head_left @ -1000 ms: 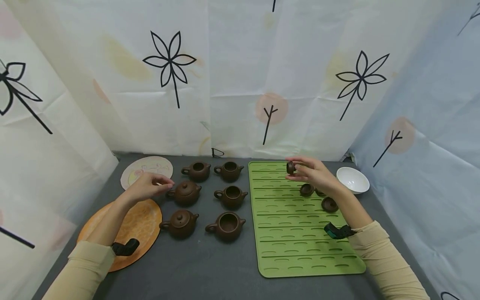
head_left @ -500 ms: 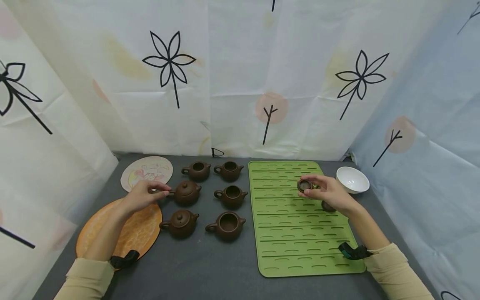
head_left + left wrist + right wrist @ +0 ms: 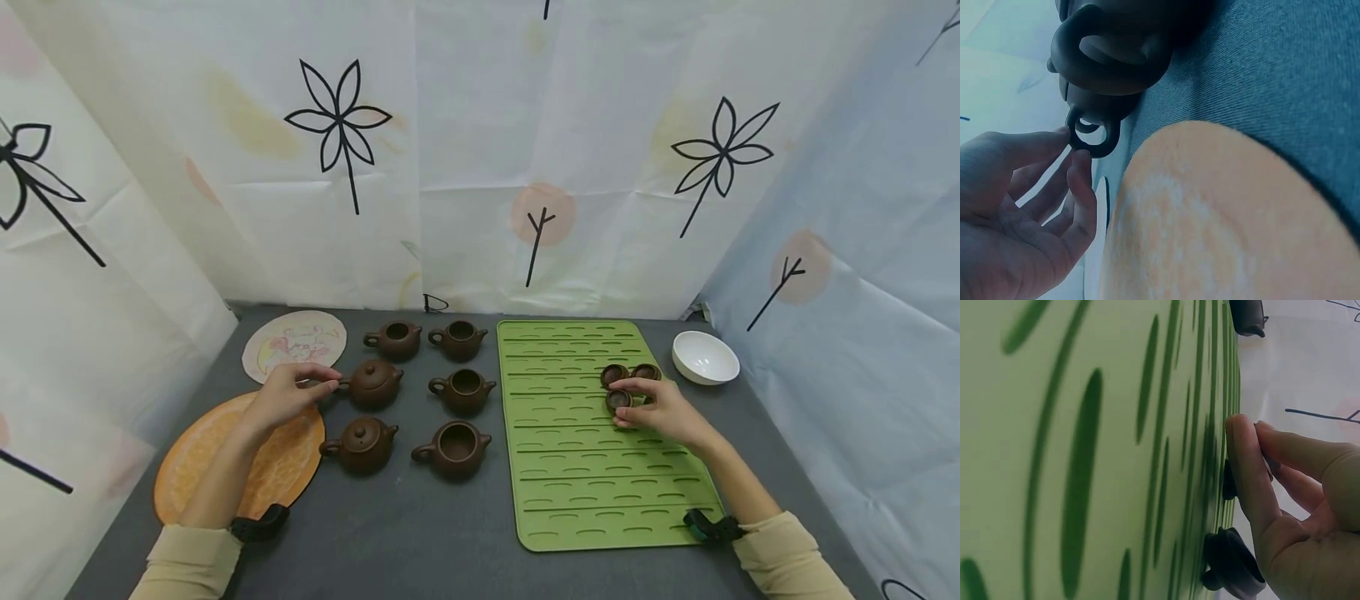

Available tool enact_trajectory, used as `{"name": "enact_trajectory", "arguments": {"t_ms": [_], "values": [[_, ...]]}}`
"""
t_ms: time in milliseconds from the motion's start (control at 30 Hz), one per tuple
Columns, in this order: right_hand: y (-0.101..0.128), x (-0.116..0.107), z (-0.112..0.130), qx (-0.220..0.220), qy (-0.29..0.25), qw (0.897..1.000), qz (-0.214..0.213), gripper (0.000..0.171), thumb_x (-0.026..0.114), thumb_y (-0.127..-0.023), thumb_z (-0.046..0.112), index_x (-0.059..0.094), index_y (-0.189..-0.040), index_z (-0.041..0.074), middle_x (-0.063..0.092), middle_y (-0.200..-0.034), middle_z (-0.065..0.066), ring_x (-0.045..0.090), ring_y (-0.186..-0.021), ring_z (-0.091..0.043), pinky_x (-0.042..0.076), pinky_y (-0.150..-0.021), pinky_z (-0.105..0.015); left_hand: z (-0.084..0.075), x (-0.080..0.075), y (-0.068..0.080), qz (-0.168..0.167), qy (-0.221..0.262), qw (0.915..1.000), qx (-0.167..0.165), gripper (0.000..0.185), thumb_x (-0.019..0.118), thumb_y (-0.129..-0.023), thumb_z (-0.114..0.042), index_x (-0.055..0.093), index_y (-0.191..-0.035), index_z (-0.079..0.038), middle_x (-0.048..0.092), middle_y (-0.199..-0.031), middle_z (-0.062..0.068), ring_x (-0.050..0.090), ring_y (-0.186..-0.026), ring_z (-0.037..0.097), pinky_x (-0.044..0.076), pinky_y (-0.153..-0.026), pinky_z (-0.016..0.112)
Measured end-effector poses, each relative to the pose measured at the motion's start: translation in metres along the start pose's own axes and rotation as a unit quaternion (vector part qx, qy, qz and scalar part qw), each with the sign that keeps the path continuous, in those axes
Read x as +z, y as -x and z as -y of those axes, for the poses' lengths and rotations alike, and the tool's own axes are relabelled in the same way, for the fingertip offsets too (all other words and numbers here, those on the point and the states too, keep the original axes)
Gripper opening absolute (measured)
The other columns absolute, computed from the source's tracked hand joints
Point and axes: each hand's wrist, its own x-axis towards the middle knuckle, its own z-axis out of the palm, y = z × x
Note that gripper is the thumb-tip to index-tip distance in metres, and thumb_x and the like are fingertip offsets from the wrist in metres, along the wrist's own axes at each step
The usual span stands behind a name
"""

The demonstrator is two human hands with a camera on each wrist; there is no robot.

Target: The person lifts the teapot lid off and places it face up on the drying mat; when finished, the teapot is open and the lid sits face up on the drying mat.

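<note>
Pinched handle (image 3: 1112, 140) of round brown clay teapot (image 3: 372, 387) with left fingers (image 3: 318, 372), small round brown clay lid (image 3: 618, 402) with right fingers (image 3: 637, 385); risked knocking adjacent far lids (image 3: 613, 375) through crowding.

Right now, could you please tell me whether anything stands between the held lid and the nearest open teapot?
Nothing visible does: between the held lid in the right hand and the nearest open teapot, the head view shows only green mat and dark table. Two other lids lie beyond that line.
</note>
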Motion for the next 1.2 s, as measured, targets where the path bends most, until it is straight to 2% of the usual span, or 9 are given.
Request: {"name": "enact_trajectory", "arguments": {"t_ms": [233, 467, 633, 833, 1000, 1200], "values": [[-0.001, 0.003, -0.006, 0.020, -0.002, 1.000, -0.009, 0.056, 0.067, -0.104, -0.003, 0.046, -0.155, -0.014, 0.046, -0.143, -0.042, 0.081, -0.096, -0.011, 0.068, -0.089, -0.032, 0.003, 0.003, 0.001, -0.006, 0.003, 0.9999, -0.011, 0.028, 0.069, -0.108, -0.019, 0.076, -0.128, 0.000, 0.075, -0.131, 0.024, 0.071, -0.095, 0.012, 0.058, -0.069, 0.027], [-0.001, 0.006, 0.000, -0.001, 0.013, 1.000, -0.006, 0.056, 0.067, -0.104, -0.004, 0.045, -0.154, -0.015, 0.049, -0.136, -0.041, 0.082, -0.094, -0.018, 0.068, -0.086, -0.033, 0.003, 0.004, 0.002, -0.016, 0.012, 0.9997, -0.012, 0.028, 0.070, -0.108, -0.019, 0.077, -0.128, 0.000, 0.076, -0.128, 0.023, 0.070, -0.093, 0.010, 0.060, -0.069, 0.027], [0.004, 0.005, 0.002, -0.010, 0.031, 0.999, 0.003, 0.059, 0.068, -0.105, -0.001, 0.041, -0.156, -0.014, 0.042, -0.143, -0.044, 0.083, -0.096, -0.024, 0.068, -0.086, -0.034, 0.001, 0.005, 0.003, -0.017, 0.015, 0.9997, -0.011, 0.029, 0.071, -0.108, -0.022, 0.077, -0.127, -0.002, 0.076, -0.128, 0.023, 0.070, -0.093, 0.008, 0.060, -0.070, 0.027], [0.013, 0.002, 0.008, -0.020, 0.084, 0.996, -0.005, 0.062, 0.069, -0.107, 0.010, 0.041, -0.158, -0.011, 0.039, -0.152, -0.047, 0.083, -0.096, -0.031, 0.068, -0.080, -0.036, 0.001, 0.005, 0.005, -0.011, 0.017, 0.9995, -0.022, 0.030, 0.070, -0.108, -0.025, 0.077, -0.128, -0.004, 0.075, -0.130, 0.023, 0.070, -0.094, 0.007, 0.061, -0.071, 0.028], [0.022, -0.003, 0.021, -0.031, 0.118, 0.992, -0.026, 0.060, 0.069, -0.108, 0.013, 0.043, -0.158, -0.008, 0.044, -0.155, -0.042, 0.083, -0.093, -0.026, 0.065, -0.074, -0.036, -0.001, 0.005, 0.005, -0.010, 0.017, 0.9995, -0.023, 0.030, 0.070, -0.108, -0.025, 0.077, -0.129, -0.004, 0.075, -0.130, 0.023, 0.069, -0.094, 0.009, 0.061, -0.072, 0.028], [0.021, -0.003, 0.039, -0.077, 0.080, 0.994, -0.025, 0.056, 0.067, -0.108, 0.008, 0.045, -0.156, -0.010, 0.048, -0.149, -0.044, 0.081, -0.101, -0.013, 0.068, -0.086, -0.043, -0.002, 0.005, 0.006, -0.012, 0.022, 0.9993, -0.026, 0.030, 0.070, -0.108, -0.023, 0.076, -0.129, -0.003, 0.075, -0.131, 0.024, 0.069, -0.094, 0.006, 0.061, -0.072, 0.027]]}}
